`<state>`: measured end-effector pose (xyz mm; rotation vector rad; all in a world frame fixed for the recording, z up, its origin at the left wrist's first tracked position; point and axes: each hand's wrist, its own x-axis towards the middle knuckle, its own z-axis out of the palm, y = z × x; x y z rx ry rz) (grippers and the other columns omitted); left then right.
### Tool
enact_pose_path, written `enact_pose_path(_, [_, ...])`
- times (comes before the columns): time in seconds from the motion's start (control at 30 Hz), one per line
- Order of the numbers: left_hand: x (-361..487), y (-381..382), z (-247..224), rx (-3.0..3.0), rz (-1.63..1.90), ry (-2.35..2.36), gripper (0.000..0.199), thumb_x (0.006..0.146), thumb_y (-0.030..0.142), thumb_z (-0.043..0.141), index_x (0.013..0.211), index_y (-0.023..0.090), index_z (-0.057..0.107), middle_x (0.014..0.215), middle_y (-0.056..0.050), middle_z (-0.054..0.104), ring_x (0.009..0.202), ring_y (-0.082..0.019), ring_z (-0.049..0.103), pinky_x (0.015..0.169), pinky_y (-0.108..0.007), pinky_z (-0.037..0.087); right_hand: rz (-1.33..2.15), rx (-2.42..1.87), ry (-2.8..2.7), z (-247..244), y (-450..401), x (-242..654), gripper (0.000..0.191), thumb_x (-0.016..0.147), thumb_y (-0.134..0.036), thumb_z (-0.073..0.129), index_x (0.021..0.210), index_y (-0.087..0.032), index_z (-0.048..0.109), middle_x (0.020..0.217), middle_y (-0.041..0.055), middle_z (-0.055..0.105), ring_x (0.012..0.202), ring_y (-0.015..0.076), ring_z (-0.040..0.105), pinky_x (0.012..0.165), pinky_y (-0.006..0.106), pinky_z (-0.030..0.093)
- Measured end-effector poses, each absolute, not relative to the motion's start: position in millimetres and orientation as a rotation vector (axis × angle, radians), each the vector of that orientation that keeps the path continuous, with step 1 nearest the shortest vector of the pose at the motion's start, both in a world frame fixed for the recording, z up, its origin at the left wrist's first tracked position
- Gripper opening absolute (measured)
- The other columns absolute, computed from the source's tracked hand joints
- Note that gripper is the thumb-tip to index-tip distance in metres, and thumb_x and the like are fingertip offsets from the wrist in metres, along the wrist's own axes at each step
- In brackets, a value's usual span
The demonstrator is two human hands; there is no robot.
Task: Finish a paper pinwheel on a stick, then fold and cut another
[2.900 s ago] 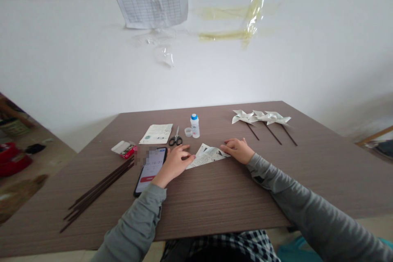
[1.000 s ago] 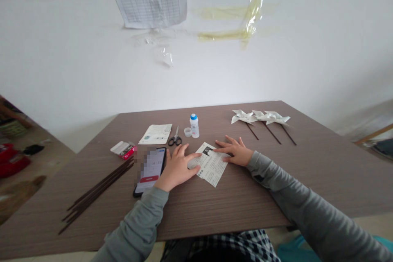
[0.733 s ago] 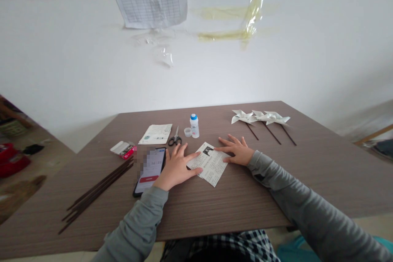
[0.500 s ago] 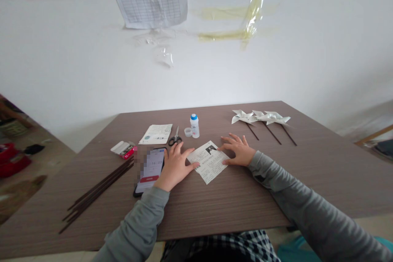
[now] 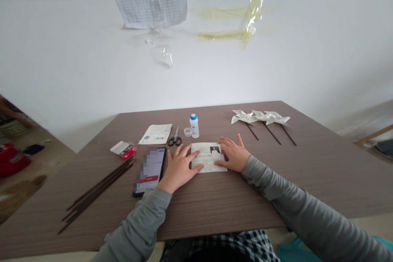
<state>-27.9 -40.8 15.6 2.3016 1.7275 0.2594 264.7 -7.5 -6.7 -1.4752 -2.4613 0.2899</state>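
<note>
A: What has just changed at the centre of the frame?

B: The printed sheet (image 5: 207,157), cornerwise toward the person half a second ago, has turned so that one edge faces the bottom of the frame. For the work in hand, this appears to set the sheet square between the hands.

A: How do the hands stand?

B: The left hand (image 5: 181,168) is spread, thumb and forefinger resting on the sheet's left part. The right hand (image 5: 233,155) lies over its right edge, thumb well apart from the fingers. Neither seems to pinch the paper; the pressure cannot be told.

A: And the sheet itself?

B: Off-white, four-sided and nearly flat on the brown table (image 5: 215,208), with lines of small dark print and a dark picture near its upper right corner. Any crease is too fine to make out.

A: What lies around it?

B: Just above, a white bottle (image 5: 194,126) with a blue top; to its left, scissors (image 5: 175,141). Left of the left hand lies a phone (image 5: 153,172). Toward the upper right are paper pinwheels (image 5: 242,117) on dark sticks.
</note>
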Motion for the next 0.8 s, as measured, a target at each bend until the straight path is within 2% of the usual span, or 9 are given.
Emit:
enact_pose_path(0.1, [-29,-40,15,2.298,0.243,1.747,0.057,0.121,0.055,0.083,0.177,0.045,0.085,0.206,-0.011,0.061,0.196,-0.059,0.039,0.155,-0.101,0.022,0.272,-1.491,-2.435,-9,-6,263,0.015,0.119,-0.041,0.080,0.119,-0.028,0.086,0.169,0.0210,0.085,0.182,0.0489,0.062,0.152,0.105,0.015])
enact_pose_path(0.17, [-29,-39,15,2.301,0.239,1.757,0.054,0.124,0.049,0.079,0.177,0.045,0.086,0.206,-0.011,0.060,0.197,-0.059,0.038,0.154,-0.102,0.023,0.260,-1.515,-2.426,-8,-5,264,0.012,0.119,-0.034,0.078,0.122,-0.028,0.087,0.169,0.0202,0.085,0.180,0.0471,0.062,0.152,0.103,0.017])
enact_pose_path(0.27, [-30,-38,14,2.313,0.240,1.763,0.051,0.127,0.038,0.072,0.175,0.043,0.088,0.206,-0.011,0.061,0.197,-0.058,0.039,0.153,-0.102,0.026,0.278,-1.546,-2.429,-5,-5,266,0.030,0.116,-0.030,0.078,0.144,-0.029,0.090,0.173,0.0202,0.082,0.176,0.0464,0.066,0.154,0.101,0.018])
enact_pose_path(0.33, [-30,-37,13,2.317,0.236,1.766,0.052,0.128,0.032,0.066,0.174,0.041,0.088,0.205,-0.011,0.061,0.197,-0.057,0.040,0.153,-0.102,0.028,0.331,-1.506,-2.459,-3,-6,267,0.048,0.115,-0.026,0.077,0.162,-0.032,0.088,0.177,0.0195,0.081,0.175,0.0458,0.068,0.155,0.098,0.024])
enact_pose_path(0.4, [-31,-36,12,2.320,0.239,1.760,0.053,0.129,0.030,0.063,0.174,0.042,0.088,0.204,-0.010,0.063,0.196,-0.055,0.042,0.153,-0.101,0.030,0.406,-1.415,-2.517,-2,-5,268,0.061,0.113,-0.020,0.072,0.170,-0.036,0.087,0.184,0.0164,0.078,0.178,0.0436,0.067,0.157,0.091,0.031])
enact_pose_path(0.47, [-31,-36,11,2.321,0.250,1.745,0.051,0.129,0.035,0.066,0.174,0.043,0.088,0.203,-0.010,0.065,0.195,-0.055,0.044,0.152,-0.101,0.030,0.471,-1.341,-2.564,-2,-5,269,0.067,0.111,-0.014,0.068,0.169,-0.040,0.089,0.188,0.0117,0.076,0.179,0.0410,0.067,0.158,0.087,0.032])
enact_pose_path(0.53, [-31,-36,12,2.317,0.242,1.730,0.051,0.126,0.044,0.073,0.176,0.043,0.087,0.203,-0.011,0.064,0.195,-0.057,0.042,0.152,-0.102,0.028,0.511,-1.312,-2.581,-2,-4,269,0.065,0.111,-0.015,0.068,0.165,-0.043,0.091,0.185,0.0092,0.080,0.177,0.0409,0.069,0.159,0.089,0.028])
enact_pose_path(0.67, [-28,-38,14,2.295,0.176,1.734,0.065,0.121,0.056,0.083,0.184,0.040,0.080,0.208,-0.014,0.057,0.198,-0.060,0.036,0.154,-0.102,0.024,0.528,-1.286,-2.548,-3,-3,271,0.050,0.107,-0.026,0.082,0.152,-0.039,0.098,0.171,0.0125,0.088,0.166,0.0444,0.077,0.157,0.091,0.029])
enact_pose_path(0.8, [-26,-39,17,2.277,0.164,1.745,0.064,0.122,0.052,0.085,0.184,0.038,0.081,0.208,-0.016,0.056,0.198,-0.060,0.037,0.153,-0.102,0.028,0.512,-1.211,-2.509,-11,4,275,0.030,0.107,-0.031,0.089,0.134,-0.035,0.102,0.152,0.0128,0.095,0.150,0.0412,0.086,0.156,0.087,0.033])
